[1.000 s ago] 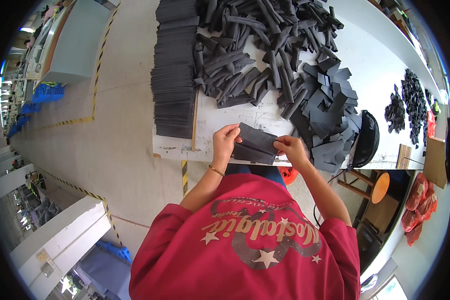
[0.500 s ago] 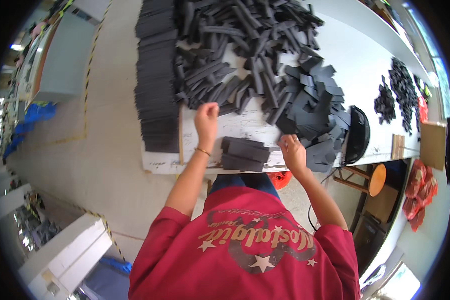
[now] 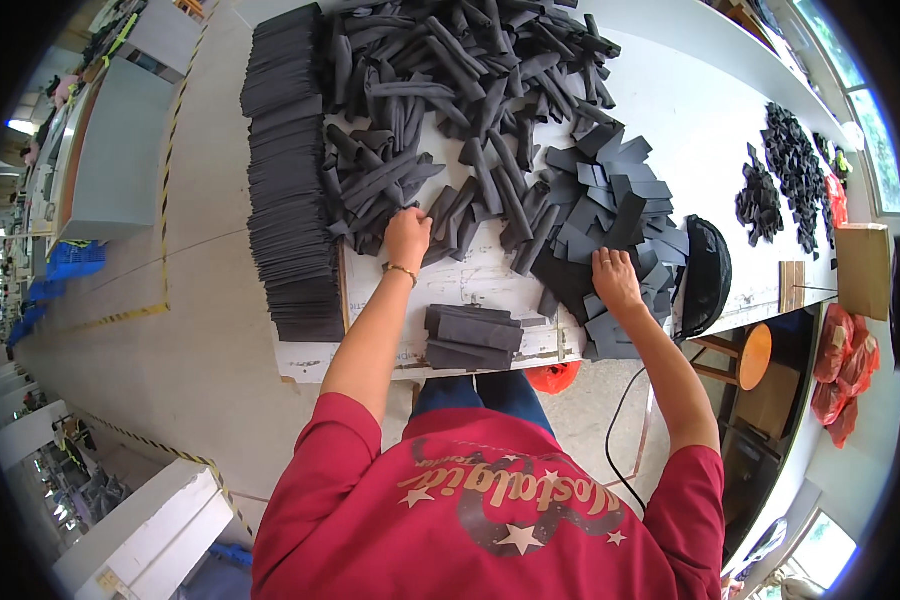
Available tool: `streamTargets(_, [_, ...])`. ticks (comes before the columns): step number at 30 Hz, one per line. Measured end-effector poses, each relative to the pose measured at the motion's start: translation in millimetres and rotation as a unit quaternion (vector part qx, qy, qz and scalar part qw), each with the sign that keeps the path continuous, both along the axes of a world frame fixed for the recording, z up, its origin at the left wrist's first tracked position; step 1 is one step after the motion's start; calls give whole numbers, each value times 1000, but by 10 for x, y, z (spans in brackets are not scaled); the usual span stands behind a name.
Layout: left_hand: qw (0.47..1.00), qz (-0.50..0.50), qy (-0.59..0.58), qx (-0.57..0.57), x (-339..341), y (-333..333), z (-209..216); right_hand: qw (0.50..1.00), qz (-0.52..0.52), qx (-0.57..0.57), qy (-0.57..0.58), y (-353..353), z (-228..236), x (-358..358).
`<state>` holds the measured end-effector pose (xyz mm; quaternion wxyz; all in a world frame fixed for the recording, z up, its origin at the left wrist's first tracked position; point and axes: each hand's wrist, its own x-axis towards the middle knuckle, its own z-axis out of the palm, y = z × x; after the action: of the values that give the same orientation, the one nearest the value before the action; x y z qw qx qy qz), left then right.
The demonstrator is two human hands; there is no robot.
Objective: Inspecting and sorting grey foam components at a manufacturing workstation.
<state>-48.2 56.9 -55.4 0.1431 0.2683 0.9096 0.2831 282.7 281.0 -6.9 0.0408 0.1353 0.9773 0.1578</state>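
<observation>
My left hand [image 3: 408, 240] is at the near edge of a heap of rolled dark grey fabric pieces [image 3: 385, 180]. Its fingers are curled against the rolls, and I cannot make out what lies between them. Over on the right, my right hand [image 3: 618, 280] rests on a loose spread of flat dark grey pieces [image 3: 592, 215], fingertips extended over them. Between my forearms, a small stack of flat dark pieces [image 3: 473, 338] lies by the table's front edge, touched by neither hand.
A long, tightly packed row of dark pieces [image 3: 288, 200] runs along the left side of the white table [image 3: 390, 345]. A black mesh-covered object [image 3: 707, 275] stands right of the flat pieces. Further right are black clusters [image 3: 798, 170], a cardboard box [image 3: 863, 270] and a wooden stool [image 3: 755, 357].
Both hands have reached farther forward: the left from above the bare tabletop to the rolled heap, the right from beside the small stack onto the flat pieces. The view has shifted slightly.
</observation>
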Motion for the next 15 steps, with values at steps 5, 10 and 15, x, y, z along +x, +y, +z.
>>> streamTargets(5, [997, 34, -8, 62, -4, -118, 93, 996, 31, -81, -19, -23, 158, -174])
streamTargets(10, [810, 190, -408, 376, 151, -56, 524, 985, 21, -74, 155, 52, 219, -248])
streamTargets(15, [696, 223, -480, 485, 290, -179, 725, 906, -126, -365, 176, -443, 766, -695])
